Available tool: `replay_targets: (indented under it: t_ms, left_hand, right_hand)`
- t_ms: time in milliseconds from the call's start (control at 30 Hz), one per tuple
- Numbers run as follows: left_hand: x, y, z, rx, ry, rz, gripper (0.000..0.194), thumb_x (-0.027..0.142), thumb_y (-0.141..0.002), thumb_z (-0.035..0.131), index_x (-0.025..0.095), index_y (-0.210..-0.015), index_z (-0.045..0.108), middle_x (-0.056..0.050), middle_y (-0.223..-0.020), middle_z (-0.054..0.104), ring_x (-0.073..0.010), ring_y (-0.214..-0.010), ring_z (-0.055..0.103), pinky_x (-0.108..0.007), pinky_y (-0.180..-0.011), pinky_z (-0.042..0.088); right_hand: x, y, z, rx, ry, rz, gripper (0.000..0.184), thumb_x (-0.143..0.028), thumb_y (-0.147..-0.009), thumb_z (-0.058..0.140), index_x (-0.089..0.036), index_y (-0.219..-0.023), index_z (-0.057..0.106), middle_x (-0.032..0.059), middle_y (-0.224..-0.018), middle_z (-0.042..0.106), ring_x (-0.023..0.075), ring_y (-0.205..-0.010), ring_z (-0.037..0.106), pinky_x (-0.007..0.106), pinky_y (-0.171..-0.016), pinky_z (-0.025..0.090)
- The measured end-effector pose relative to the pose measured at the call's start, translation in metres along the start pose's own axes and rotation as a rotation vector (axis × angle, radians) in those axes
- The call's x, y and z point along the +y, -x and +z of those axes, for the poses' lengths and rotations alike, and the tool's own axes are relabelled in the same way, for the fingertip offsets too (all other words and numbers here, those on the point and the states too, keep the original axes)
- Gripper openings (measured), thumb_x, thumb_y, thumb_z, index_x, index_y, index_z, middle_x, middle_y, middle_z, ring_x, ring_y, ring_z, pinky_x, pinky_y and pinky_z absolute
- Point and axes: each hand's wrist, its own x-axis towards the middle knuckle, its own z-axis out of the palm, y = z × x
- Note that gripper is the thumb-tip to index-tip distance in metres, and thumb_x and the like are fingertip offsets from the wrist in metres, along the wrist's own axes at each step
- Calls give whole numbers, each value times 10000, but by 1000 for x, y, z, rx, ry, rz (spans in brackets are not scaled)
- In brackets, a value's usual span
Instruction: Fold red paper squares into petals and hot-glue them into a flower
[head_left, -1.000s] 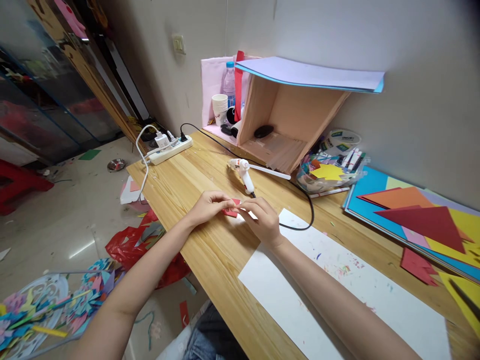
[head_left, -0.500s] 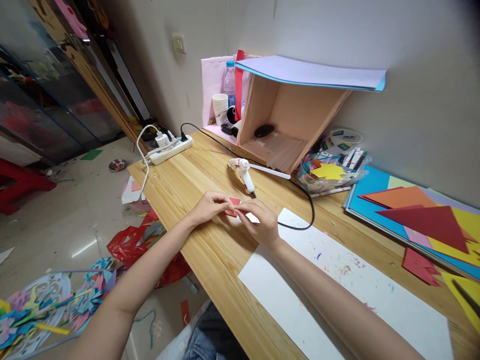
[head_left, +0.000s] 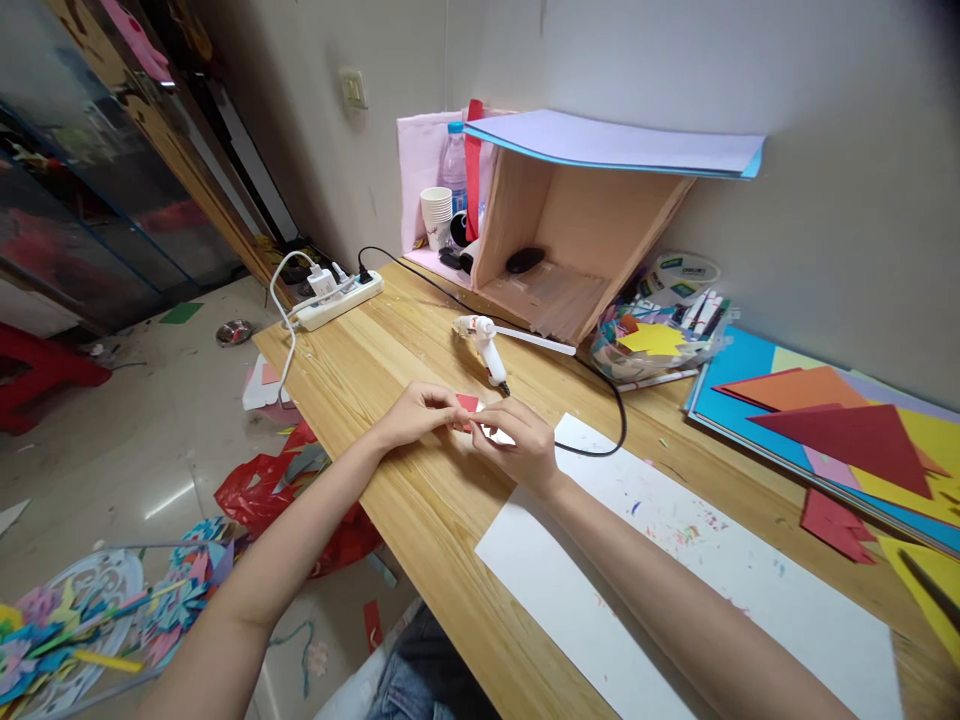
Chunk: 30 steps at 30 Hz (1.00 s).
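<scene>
A small piece of red paper [head_left: 468,403] is pinched between my two hands above the wooden table. My left hand [head_left: 424,411] is closed with thumb and fingertips on its near left side. Thumb and finger of my right hand [head_left: 523,437] meet at the same paper from the right, and my fingers cover part of it. Just beyond the hands lies a white hot glue gun [head_left: 484,349] with a glue stick poking out of its back. Under my right forearm is a large white sheet [head_left: 675,560] speckled with coloured marks.
A power strip [head_left: 341,300] with plugs sits at the table's far left edge. Behind stand a cardboard box [head_left: 585,220] and a clear tub [head_left: 660,350] of craft bits. Coloured paper [head_left: 840,440] is stacked at the right. Paper scraps and a red bag [head_left: 259,490] are on the floor.
The view has shifted very slightly. Both hands stay in nearly the same place on the red paper, with only a small movement of the fingers.
</scene>
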Motion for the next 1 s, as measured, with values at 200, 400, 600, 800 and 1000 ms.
replay_targets:
  t_ms: [200, 400, 600, 800, 1000]
  left_hand:
    - [6, 2, -1, -68, -18, 21, 203, 305, -689, 653, 107, -642, 657, -37, -641, 643, -107, -611, 570, -205, -604, 437]
    - [7, 1, -3, -72, 24, -19, 203, 309, -676, 665, 107, -658, 665, -44, -656, 653, -111, -622, 576, -213, -620, 447]
    - [6, 1, -3, -35, 10, -34, 213, 328, -678, 658, 115, -689, 673, -40, -670, 655, -120, -638, 583, -228, -647, 456]
    - [7, 2, -2, 1, -52, -7, 215, 327, -684, 652, 116, -720, 671, -42, -689, 657, -123, -646, 582, -225, -632, 452]
    - [1, -1, -1, 115, -126, 35, 230, 344, -697, 636, 118, -711, 598, -7, -635, 572, -98, -569, 521, -209, -539, 423]
  right_hand:
    - [-2, -1, 1, -24, 15, 18, 148, -121, -742, 559, -211, -826, 642, 31, -682, 627, 124, -593, 554, 242, -565, 474]
    - [-1, -1, -1, -19, 2, 140, 92, -142, -746, 551, -203, -756, 620, 18, -652, 605, 124, -582, 527, 252, -548, 443]
    - [5, 1, -2, -51, -48, 199, 108, -178, -784, 548, -199, -847, 633, 37, -739, 625, 128, -625, 538, 265, -596, 457]
    - [4, 0, 0, -86, -28, 207, 97, -209, -805, 544, -202, -847, 631, 47, -760, 628, 142, -654, 546, 276, -624, 457]
    - [7, 0, 0, -89, -29, 302, 93, -239, -816, 527, -208, -828, 614, 36, -743, 608, 144, -654, 545, 273, -629, 453]
